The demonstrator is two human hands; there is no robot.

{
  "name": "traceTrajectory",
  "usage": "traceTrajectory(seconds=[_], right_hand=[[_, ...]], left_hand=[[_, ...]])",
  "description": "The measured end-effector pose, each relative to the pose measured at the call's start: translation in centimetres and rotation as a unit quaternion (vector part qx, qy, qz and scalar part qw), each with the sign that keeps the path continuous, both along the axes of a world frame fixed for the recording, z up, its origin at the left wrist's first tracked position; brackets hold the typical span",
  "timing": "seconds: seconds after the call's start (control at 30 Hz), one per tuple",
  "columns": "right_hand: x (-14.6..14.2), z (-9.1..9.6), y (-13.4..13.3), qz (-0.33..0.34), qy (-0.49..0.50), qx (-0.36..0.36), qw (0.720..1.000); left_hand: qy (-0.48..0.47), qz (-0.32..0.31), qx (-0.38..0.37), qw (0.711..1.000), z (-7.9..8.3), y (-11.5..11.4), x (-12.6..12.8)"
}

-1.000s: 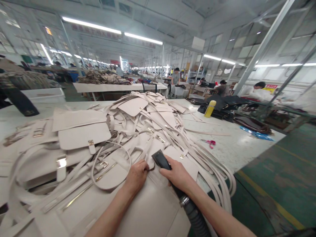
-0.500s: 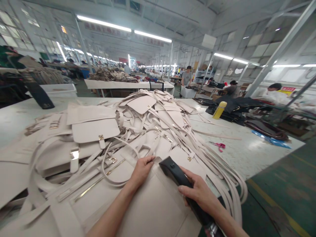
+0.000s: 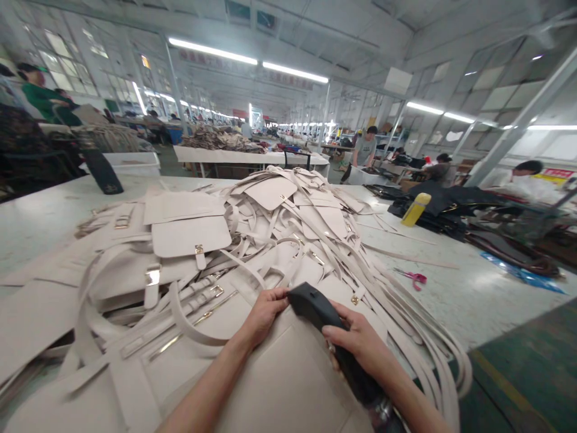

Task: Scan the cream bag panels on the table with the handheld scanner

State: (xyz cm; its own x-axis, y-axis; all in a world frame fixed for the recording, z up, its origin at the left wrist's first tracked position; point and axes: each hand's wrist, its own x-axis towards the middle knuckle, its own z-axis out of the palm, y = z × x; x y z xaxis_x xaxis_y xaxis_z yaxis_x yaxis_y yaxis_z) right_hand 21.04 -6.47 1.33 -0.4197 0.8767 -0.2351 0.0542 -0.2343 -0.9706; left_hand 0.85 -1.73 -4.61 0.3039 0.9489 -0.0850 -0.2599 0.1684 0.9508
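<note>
Your left hand (image 3: 269, 310) had its thumb and fingers drawn together in a pinch on the far edge of the large beige panel (image 3: 279, 379), which lay right in front of you, between your forearms. That grip probably served to keep the thin, floppy edge from slipping or curling. Your right hand (image 3: 360, 340) was wrapped around the black tool (image 3: 327, 322), thumb on the near side, its shaft slanting back toward you. Holding it by the body rather than the head seemed meant to leave the wide tip free, and the tip sat just beside your left fingertips, so both hands appeared to serve the same spot. Whether the tip touched the panel, you could not have told from this angle.

Beyond the panel, the heap of beige bag parts (image 3: 270, 195) spread over the desk (image 3: 473, 300), likely within reach so that pieces could be taken singly. Loose straps (image 3: 433, 355) trailed over its right side, perhaps simply because of their length. The pink-handled scissors (image 3: 418, 279) lay apart from the heap on bare desk, where they were presumably easy to find. The yellow bottle (image 3: 415, 210) stood farther back, beside the dark bags (image 3: 435, 213), seemingly out of your elbow's way.
</note>
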Motion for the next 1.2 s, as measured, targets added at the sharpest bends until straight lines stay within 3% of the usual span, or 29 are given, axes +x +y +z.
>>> traceTrajectory(seconds=[0.23, 0.47, 0.73, 0.93, 1.1, 1.2], right_hand=[[0.1, 0.3, 1.9, -0.058, 0.027, 0.015, 0.998], [3.1, -1.0, -2.0, -0.114, -0.028, 0.003, 0.993], [1.7, -1.3, -4.7, -0.096, -0.046, -0.005, 0.994], [1.2, -1.2, -3.9, -0.089, -0.085, 0.013, 0.992], [2.0, -2.0, -4.7, -0.103, -0.118, 0.016, 0.988], [2.9, -2.7, -5.7, -0.059, -0.123, -0.002, 0.991]], left_hand=[[0.013, 0.036, -0.017, 0.999, -0.4, 0.2, 0.0], [0.084, 0.080, -0.002, 0.993, 0.2, 0.7, 0.8], [0.212, 0.067, 0.030, 0.975, 0.9, 1.8, 1.0], [0.295, -0.015, -0.020, 0.955, 3.2, -2.1, -3.1], [0.323, -0.027, -0.081, 0.943, 5.0, -6.7, -7.7], [0.329, -0.028, -0.085, 0.940, 5.3, -8.1, -8.4]])
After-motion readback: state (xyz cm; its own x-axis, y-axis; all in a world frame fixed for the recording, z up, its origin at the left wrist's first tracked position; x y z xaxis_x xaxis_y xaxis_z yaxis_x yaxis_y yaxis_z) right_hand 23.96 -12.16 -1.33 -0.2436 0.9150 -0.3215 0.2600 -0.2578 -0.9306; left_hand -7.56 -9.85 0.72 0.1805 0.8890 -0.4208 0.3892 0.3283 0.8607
